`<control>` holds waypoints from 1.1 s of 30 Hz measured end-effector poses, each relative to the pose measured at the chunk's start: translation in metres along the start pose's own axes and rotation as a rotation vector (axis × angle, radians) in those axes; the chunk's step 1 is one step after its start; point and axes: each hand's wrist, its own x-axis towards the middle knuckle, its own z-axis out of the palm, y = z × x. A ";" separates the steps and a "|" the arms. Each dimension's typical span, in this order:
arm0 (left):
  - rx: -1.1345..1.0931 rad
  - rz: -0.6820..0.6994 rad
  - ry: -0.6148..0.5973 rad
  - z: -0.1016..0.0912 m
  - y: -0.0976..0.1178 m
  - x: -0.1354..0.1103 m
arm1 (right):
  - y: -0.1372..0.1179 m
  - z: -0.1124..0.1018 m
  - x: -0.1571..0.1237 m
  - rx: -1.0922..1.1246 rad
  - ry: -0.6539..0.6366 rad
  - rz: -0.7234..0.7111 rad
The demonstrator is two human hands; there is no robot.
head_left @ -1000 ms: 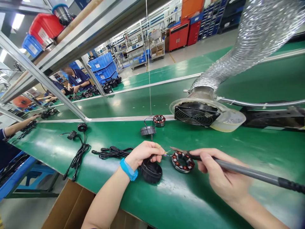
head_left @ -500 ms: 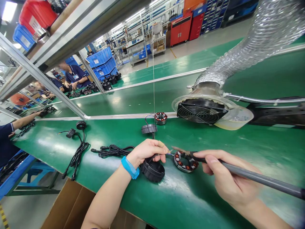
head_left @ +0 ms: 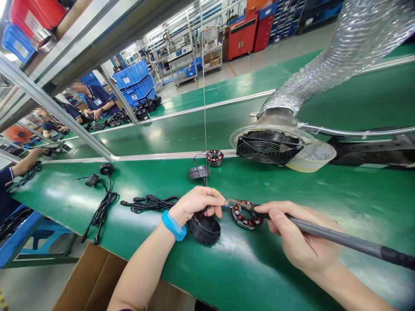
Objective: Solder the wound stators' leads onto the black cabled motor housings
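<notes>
Closed in a pinch, the left hand (head_left: 201,201) holds thin wires (head_left: 227,204) clear of the black cap (head_left: 205,230) below, seemingly exposing their ends to the soldering iron (head_left: 327,232) the right hand (head_left: 301,246) grips pen-like, the wound stator (head_left: 244,224) lying between both hands.

No text, brand or number is legible. At ten o'clock, a white label (head_left: 32,20) on a red plastic bin (head_left: 50,12) and a second label (head_left: 20,50) on a blue plastic bin (head_left: 11,34) are too blurred to read, as is the white tag (head_left: 126,80) on stacked blue plastic crates (head_left: 139,75) nearer the centre. Between nine and ten, a co-worker's dark blue shirt (head_left: 105,96) bears an unreadable pale badge (head_left: 97,102).
</notes>
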 end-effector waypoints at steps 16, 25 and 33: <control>-0.020 0.024 0.009 0.004 0.003 -0.003 | 0.003 0.001 -0.007 0.052 -0.031 0.178; -0.016 0.025 0.004 0.004 0.003 -0.002 | 0.000 0.001 -0.005 0.204 0.115 0.290; -0.011 0.020 0.018 0.005 0.004 -0.002 | 0.000 -0.001 -0.006 0.195 0.102 0.285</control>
